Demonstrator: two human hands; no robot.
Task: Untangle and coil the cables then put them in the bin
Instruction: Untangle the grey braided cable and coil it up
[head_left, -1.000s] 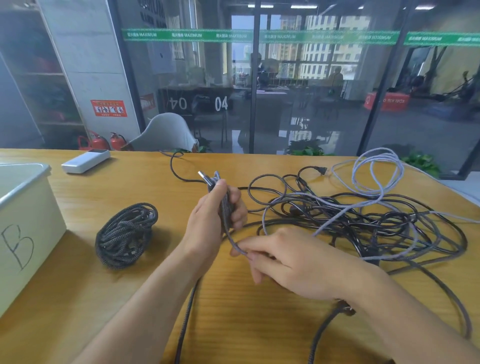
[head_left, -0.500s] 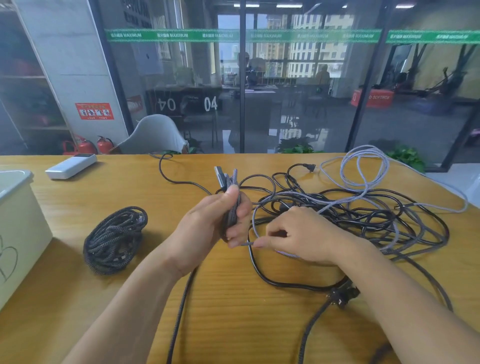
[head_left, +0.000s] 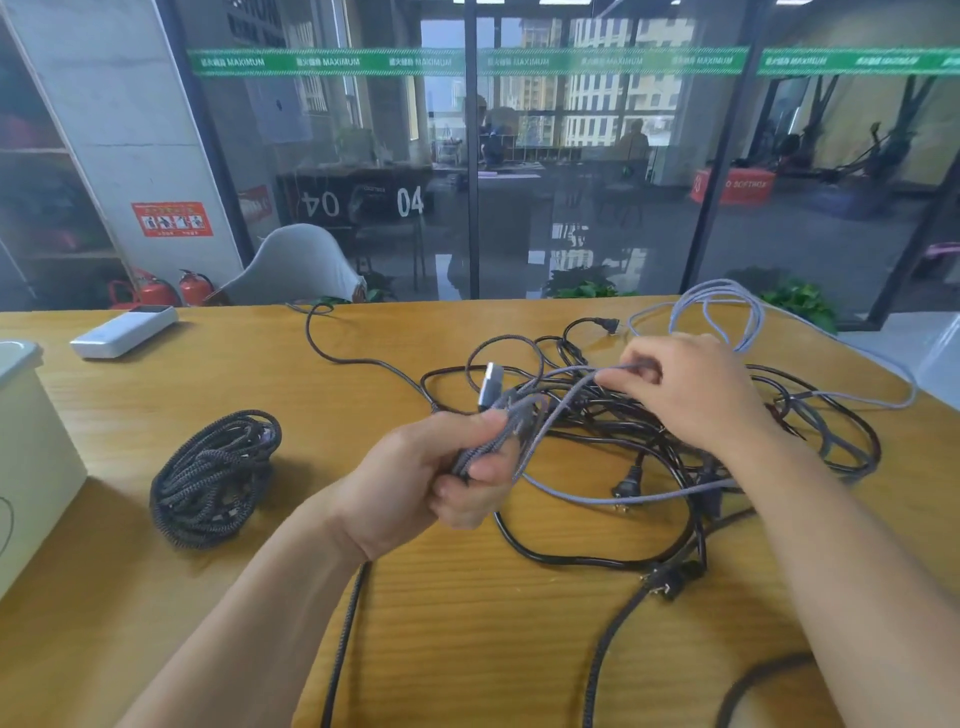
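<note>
Head view: a folded bundle of grey braided cable (head_left: 498, 436) is gripped in the left hand (head_left: 441, 483), fingers and thumb curled round it, with its silver USB plug (head_left: 491, 384) standing up and away from the person just above the fist; the bundle's long axis runs from the fist up and to the right. From the bundle a free strand of the same grey cable is stretched up and to the right to the right hand (head_left: 691, 395), where it is pinched between thumb and fingertips; the right hand is held above the far side of the tangle of black cables (head_left: 649, 452), so the strand lies between the two hands, rising toward the right one; a lower run of grey cable sags back across the tangle toward the right forearm. It is judged that the next wrap turns on this line: the slack lies to the right of the bundle and is nearer the right hand, so it would have to be carried leftward to the left hand. A coiled black braided cable (head_left: 213, 478) lies finished on the table (head_left: 467, 623) to the left of the left hand, well apart from the tangle; the white bin (head_left: 31, 467) stands at the left edge, beyond that coil; a pale lilac cable (head_left: 717, 312) loops at the far right of the tangle.
</note>
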